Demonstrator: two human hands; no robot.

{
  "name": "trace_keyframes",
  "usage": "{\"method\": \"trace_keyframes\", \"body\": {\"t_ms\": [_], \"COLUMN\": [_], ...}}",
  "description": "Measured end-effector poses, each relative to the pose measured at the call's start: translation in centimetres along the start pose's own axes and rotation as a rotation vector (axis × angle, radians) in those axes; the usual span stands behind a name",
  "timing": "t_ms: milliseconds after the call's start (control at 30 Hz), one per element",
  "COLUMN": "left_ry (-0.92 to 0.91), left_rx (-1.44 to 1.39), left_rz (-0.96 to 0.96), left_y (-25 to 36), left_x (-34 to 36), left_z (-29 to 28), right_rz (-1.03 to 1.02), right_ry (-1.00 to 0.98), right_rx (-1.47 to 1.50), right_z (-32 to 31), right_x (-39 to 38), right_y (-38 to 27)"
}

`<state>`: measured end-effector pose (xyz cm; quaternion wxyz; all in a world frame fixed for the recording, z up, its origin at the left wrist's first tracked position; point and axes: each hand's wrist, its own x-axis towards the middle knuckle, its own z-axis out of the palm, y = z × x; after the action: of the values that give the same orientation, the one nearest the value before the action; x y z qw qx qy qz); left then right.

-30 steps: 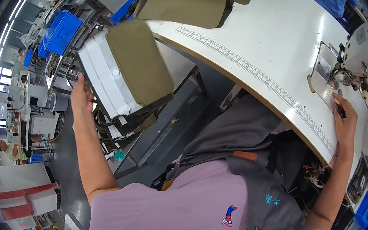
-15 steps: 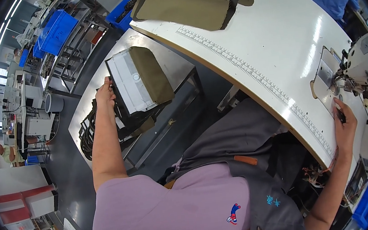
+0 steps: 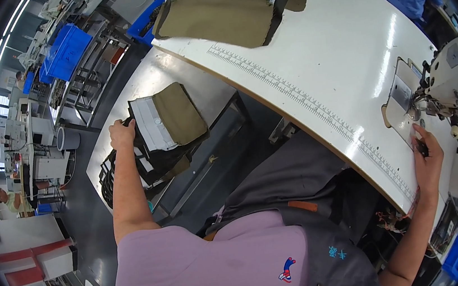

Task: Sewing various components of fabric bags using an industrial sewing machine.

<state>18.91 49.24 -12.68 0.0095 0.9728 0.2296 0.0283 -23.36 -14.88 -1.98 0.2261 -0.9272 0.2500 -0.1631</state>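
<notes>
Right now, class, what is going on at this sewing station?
A seated person reaches the left hand out to a stack of olive and white fabric pieces on a side table. The right hand rests on the white worktable beside the sewing machine, holding a small dark tool.

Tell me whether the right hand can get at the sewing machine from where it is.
Probably yes. The right hand rests on the white table holding a small dark tool, just below the sewing machine, with nothing between them.
</notes>
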Motion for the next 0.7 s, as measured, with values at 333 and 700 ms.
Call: {"method": "trace_keyframes", "body": {"t_ms": [333, 700], "left_ry": [0.449, 0.231], "left_rx": [-0.733, -0.492], "left_rz": [0.989, 0.96], "left_y": [20.9, 43.2], "left_x": [-3.1, -9.0], "left_z": [-11.5, -18.1], "right_rz": [-0.079, -0.115], "right_ry": [0.084, 0.11], "right_rx": [0.129, 0.065], "right_z": [0.9, 0.4], "right_x": [0.0, 0.4], "right_y": [0.3, -0.5]}}
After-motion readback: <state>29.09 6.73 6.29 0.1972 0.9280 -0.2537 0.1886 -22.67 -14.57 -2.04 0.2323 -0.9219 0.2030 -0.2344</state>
